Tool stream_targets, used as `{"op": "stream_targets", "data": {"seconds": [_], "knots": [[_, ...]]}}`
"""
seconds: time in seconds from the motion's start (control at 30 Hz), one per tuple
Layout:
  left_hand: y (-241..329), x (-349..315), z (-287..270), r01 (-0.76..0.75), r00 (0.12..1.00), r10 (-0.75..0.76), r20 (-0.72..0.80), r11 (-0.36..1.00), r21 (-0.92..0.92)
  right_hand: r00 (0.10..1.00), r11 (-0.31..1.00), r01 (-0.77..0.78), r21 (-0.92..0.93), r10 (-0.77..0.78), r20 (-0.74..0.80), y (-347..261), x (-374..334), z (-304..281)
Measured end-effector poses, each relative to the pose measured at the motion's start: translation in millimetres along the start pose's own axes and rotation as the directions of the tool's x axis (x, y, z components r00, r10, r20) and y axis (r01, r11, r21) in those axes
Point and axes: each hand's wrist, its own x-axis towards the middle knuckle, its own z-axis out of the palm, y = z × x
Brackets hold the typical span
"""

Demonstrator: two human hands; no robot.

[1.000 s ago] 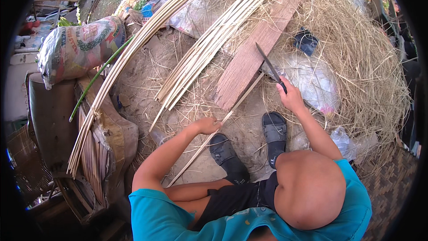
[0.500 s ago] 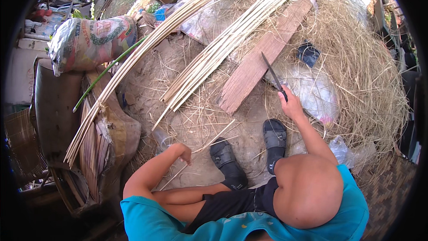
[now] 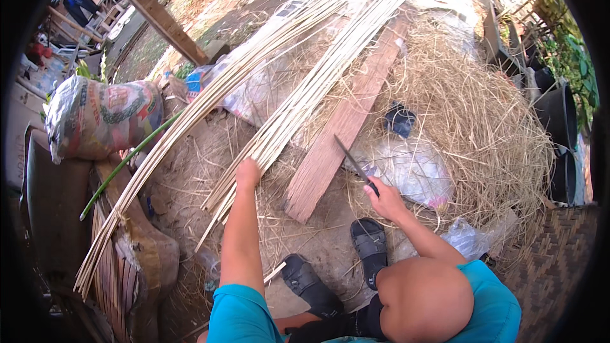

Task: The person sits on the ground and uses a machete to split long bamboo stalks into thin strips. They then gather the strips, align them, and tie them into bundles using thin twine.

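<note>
My left hand [image 3: 249,170] reaches forward onto the near part of a bundle of pale bamboo strips [image 3: 298,111]. Its fingers curl down among the strips, their tips hidden from view. In my right hand [image 3: 385,202] is a knife [image 3: 353,162] with a dark narrow blade and a black handle. Pointing away and to the left, the blade crosses above the right edge of a worn wooden plank [image 3: 330,155]. The plank lies lengthwise beside the bamboo bundle.
Left of these lies another long bundle of strips [image 3: 184,128] with a green stalk [image 3: 130,164] beside it. A stuffed sack [image 3: 105,117] stands farther left. Fine shavings [image 3: 473,114] heap at the right. My sandalled feet [image 3: 370,241] are on the ground in front of me.
My left hand has moved forward from near my left knee to the bamboo strips. My right hand still grips the knife. The view has shifted, showing more of the far ground.
</note>
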Motion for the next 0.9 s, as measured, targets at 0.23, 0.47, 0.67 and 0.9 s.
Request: {"op": "stream_targets", "data": {"seconds": [0.23, 0.47, 0.67, 0.9], "knots": [[-19, 26, -79, -0.046, 0.994, 0.06, 0.09, 0.988, -0.149, 0.998, 0.999, -0.003, 0.049, 0.0, 0.058, 4, -10, -5], [57, 8, -258, -0.312, 0.893, 0.159, -0.42, 0.893, -0.324, 0.97, 0.997, 0.068, 0.032, -0.073, 0.23, -11, -21, 10], [185, 13, -153, 0.037, 0.955, 0.19, 0.229, 0.686, -0.727, 0.701, 0.853, 0.502, 0.14, -0.497, 0.511, -60, -45, 45], [297, -6, -5, 0.013, 0.985, 0.104, 0.138, 0.753, -0.658, 0.63, 0.894, -0.216, 0.392, -0.179, 0.756, -33, -37, 52]]}}
